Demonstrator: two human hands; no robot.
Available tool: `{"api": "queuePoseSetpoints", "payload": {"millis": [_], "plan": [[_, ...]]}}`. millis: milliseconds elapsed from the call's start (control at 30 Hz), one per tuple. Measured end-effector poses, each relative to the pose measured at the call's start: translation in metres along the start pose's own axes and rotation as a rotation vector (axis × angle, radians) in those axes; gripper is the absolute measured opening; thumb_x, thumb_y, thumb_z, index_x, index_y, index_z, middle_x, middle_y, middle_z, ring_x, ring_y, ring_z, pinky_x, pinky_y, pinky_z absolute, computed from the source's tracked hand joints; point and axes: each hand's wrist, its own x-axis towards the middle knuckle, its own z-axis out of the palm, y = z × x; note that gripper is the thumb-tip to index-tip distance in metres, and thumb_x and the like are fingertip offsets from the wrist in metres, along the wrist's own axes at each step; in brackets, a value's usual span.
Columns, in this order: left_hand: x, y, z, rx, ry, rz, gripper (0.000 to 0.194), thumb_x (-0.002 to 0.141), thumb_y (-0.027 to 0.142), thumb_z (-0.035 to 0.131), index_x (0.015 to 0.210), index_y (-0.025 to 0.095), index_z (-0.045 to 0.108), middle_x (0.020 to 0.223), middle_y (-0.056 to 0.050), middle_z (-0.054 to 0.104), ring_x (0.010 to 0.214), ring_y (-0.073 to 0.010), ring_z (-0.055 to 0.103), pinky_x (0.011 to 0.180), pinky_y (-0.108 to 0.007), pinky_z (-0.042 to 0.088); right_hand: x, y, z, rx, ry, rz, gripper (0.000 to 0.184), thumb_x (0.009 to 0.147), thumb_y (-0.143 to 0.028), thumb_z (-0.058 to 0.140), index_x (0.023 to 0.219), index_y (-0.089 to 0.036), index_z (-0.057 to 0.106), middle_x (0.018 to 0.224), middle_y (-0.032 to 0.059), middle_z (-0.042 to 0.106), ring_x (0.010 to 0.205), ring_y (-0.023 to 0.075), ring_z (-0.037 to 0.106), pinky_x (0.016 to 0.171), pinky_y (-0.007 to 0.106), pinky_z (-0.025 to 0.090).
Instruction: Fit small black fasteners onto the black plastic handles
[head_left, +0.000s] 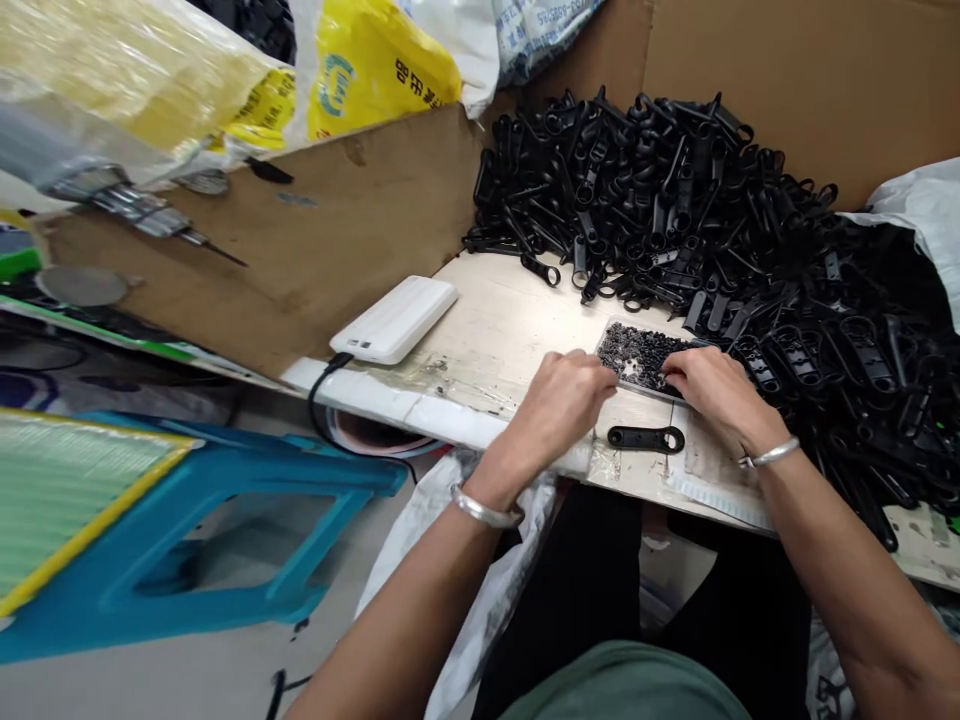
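A small flat tray (611, 345) holding several tiny black pieces lies on the worn table (510, 330). My left hand (559, 405) rests at the tray's left edge with fingers curled, knuckles up. My right hand (712, 390) lies over the tray's right side, fingers bent down into the small pieces; what they pinch is hidden. A single black plastic strap part (646, 438) with a ring at each end lies on the table just in front of both hands. Each wrist wears a silver bangle.
A big heap of black plastic strap parts (712, 220) fills the table's back and right. A white power bank (394, 318) with a black cable lies at the left corner. Cardboard walls (337, 240) stand behind. A blue plastic stool (225, 540) sits on the floor at left.
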Motion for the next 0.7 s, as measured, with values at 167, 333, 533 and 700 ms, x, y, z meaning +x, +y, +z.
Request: {"api": "queuePoseSetpoints", "payload": {"millis": [167,333,533,700], "plan": [[0.045,0.002,-0.003,0.1,-0.114,0.046,0.03,0.083,0.002,0.044,0.078,0.015,0.072,0.08,-0.01,0.07,0.082,-0.0214,0.06,0.074,-0.033,0.039,0.013,-0.001,0.005,-0.084,-0.106,-0.004,0.025,0.086,-0.017,0.046,0.095,-0.02,0.069,0.097,0.0118,0.069,0.095,0.0271,0.064,0.071,0.032,0.043],[0.077,0.014,0.02,0.133,-0.241,0.186,0.025,0.081,0.004,0.05,0.076,0.016,0.071,0.083,-0.011,0.072,0.088,-0.0235,0.062,0.083,-0.038,0.037,0.014,0.004,0.007,-0.093,-0.143,0.023,0.028,0.089,-0.021,0.043,0.102,-0.018,0.067,0.104,0.0149,0.068,0.099,0.0275,0.063,0.073,0.032,0.044],[0.083,0.015,0.03,0.133,-0.25,0.192,0.027,0.088,0.01,0.046,0.076,0.013,0.07,0.081,-0.014,0.072,0.089,-0.0266,0.066,0.083,-0.041,0.038,0.017,0.017,0.013,-0.056,-0.151,-0.007,0.027,0.086,-0.023,0.048,0.108,-0.022,0.066,0.111,0.0115,0.067,0.106,0.0256,0.062,0.076,0.03,0.043],[0.077,0.011,0.024,0.155,-0.202,0.154,0.027,0.088,0.009,0.043,0.085,0.015,0.069,0.091,-0.012,0.073,0.092,-0.0242,0.066,0.082,-0.038,0.041,0.023,0.027,0.024,-0.08,-0.148,0.013,0.022,0.085,-0.026,0.047,0.091,-0.024,0.068,0.098,0.0094,0.07,0.092,0.026,0.065,0.063,0.03,0.04]]}}
